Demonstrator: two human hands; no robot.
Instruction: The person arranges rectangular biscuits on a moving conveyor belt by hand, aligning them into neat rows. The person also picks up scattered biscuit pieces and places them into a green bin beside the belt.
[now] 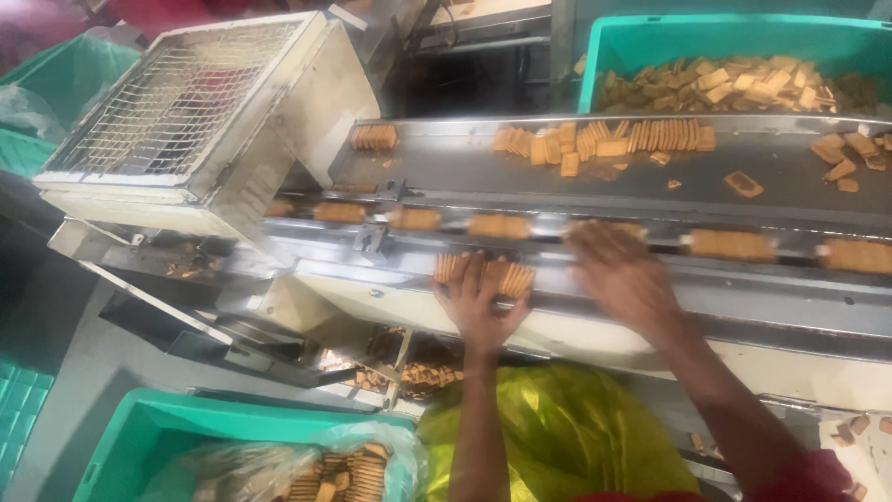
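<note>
At centre of the scene, on the near ledge of the steel conveyor (743, 307), the left hand (478, 302) lay palm-down w/ fingers spread open, pressing on a short stack of biscuits (483, 272) set on edge; stack touched the fingertips and sat just below the moving lane. Right hand (623, 274) was just right of it, over the lane, motion-blurred; fingers looked loosely extended, but whether they gripped anything could not be told. Lane carried separate biscuit bundles (729, 244) spaced left to right, approx. level w/ the right hand. Far side: flat steel tray (465, 167) w/ a loose biscuit row (604, 139) and scattered pieces. Far right: teal crate (632, 46) holding heaped biscuits. Far left: wire-mesh machine guard (177, 98), tilted. Near left: second teal crate (139, 437) w/ clear liner bag and stacked biscuits. Near centre: yellow plastic bag (557, 428), between the forearms.
</note>
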